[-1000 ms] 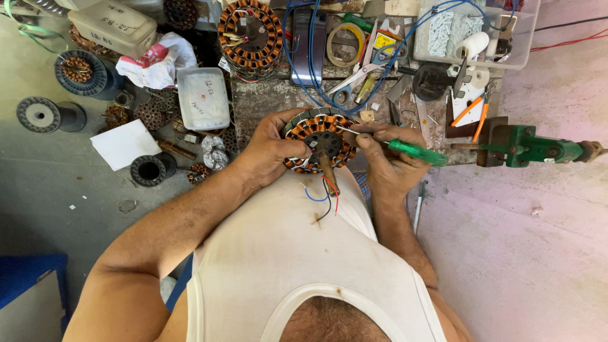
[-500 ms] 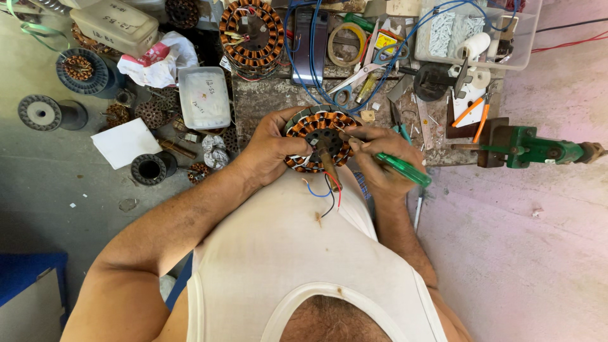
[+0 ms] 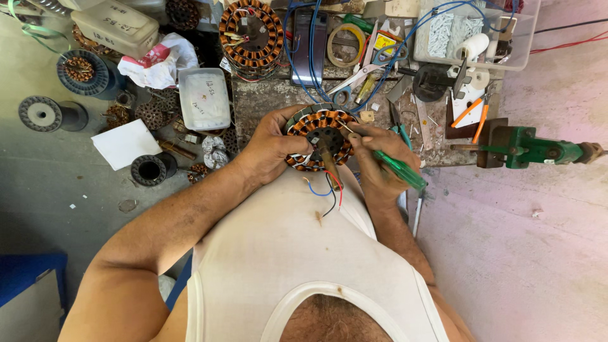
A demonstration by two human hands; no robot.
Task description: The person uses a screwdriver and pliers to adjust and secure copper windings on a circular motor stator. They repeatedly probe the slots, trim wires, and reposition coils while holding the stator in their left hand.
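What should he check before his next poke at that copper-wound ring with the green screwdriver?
1. Wound ring held firm: ok, the left hand wraps its left side.
2. Green screwdriver gripped: ok, the right hand holds it like a pen.
3. Tip seated where meant: cannot tell, too small to see.
4. Loose red, blue and black leads out of the tip's way: ok, they hang below the ring.
5. Elbow room: not ok, the workbench is crowded; scissors lie close behind.

Scissors (image 3: 352,81), blue wires (image 3: 311,57) and second stator (image 3: 251,33) crowd the bench ahead, bare floor (image 3: 525,253) right
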